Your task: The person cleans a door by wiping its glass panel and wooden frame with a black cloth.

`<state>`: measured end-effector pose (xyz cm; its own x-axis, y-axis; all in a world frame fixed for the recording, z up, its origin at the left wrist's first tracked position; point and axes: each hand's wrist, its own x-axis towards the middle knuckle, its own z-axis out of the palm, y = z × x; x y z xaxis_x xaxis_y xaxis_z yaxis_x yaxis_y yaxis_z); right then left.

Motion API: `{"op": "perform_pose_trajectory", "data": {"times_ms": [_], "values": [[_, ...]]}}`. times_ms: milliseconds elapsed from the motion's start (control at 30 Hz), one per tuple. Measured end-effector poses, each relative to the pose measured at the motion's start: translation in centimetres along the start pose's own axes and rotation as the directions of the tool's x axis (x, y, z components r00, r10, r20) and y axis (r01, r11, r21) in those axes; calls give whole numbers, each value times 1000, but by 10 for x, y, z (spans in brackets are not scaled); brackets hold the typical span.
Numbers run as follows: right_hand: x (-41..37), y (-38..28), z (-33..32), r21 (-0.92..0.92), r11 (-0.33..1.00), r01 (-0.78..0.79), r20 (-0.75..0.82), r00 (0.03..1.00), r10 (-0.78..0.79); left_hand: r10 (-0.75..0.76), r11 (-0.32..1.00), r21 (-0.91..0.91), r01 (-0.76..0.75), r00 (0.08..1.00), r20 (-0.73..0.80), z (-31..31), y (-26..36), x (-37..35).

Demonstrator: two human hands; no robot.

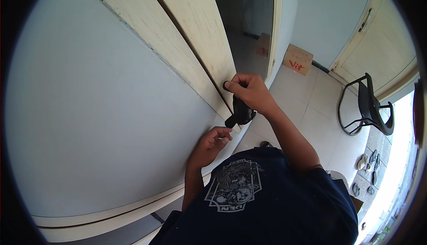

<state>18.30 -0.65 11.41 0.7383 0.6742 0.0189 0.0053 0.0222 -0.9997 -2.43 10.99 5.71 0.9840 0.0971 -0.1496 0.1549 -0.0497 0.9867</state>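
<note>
Lie of the bundle: the black bundle (242, 111) hung just below the right hand (254, 94), on the body side of the pinch. Its long axis ran from the pinch down toward the wearer, and its narrow lower end turned aside toward the left hand (209, 148).
Nearer hand: the right, in contact at the upper end; the left had its fingertips just beside the narrow lower end, with touch impossible to confirm.
Right grip: thumb and forefinger pressed together on a small black end, apparently part of the bundle; the join was hidden behind the fingers.
Left grip: fingers loosely curled, thumb apart from them, nothing seen between.
Bundle, appearance: black, soft-looking, bunched at the middle, with a slight shine on one side and a blunt, duller tip. Exact kind could not be told.
Frame: pale wooden boards (204, 27) with a dark gap between them, directly behind the pinch; dark glass (244, 9) beyond.
Panel: smooth and grey-blue (111, 111), to the left of both hands.
Shirt: dark blue (284, 191), printed chest, on the near side of the grip.
Farther right of the grip: cardboard box (299, 59) in red print, black chair (365, 100), pale door (391, 40), several shoes (362, 162) by the bright doorway.
</note>
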Motion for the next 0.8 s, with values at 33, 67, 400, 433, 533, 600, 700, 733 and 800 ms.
{"op": "perform_pose_trajectory", "data": {"times_ms": [33,67,400,433,533,600,700,733,800], "values": [[0,-2,2,-36,999,-1,36,999,2,-3,1000,-3,3,1000,2,-1,0,0],[2,-3,4,-72,997,0,72,997,5,-4,1000,-2,4,1000,3,-1,1,0],[11,5,11,-41,999,-10,105,994,15,7,1000,-30,-6,1000,20,-4,-3,2],[14,7,9,-127,992,5,79,997,5,14,1000,-20,-14,999,31,-4,-4,2],[12,28,0,-296,953,59,28,998,-54,-17,1000,1,17,1000,24,-2,0,0],[10,22,-8,-324,945,53,26,999,-47,-8,1000,22,8,1000,24,-3,-2,1],[2,9,-6,-80,997,12,36,999,-10,-11,1000,13,11,1000,17,-2,-2,0],[1,5,-5,-66,998,20,49,999,-16,-2,1000,2,2,1000,14,-2,-1,0],[5,7,-6,-36,999,30,18,999,-29,-4,1000,9,4,1000,13,-2,-1,0]]}}
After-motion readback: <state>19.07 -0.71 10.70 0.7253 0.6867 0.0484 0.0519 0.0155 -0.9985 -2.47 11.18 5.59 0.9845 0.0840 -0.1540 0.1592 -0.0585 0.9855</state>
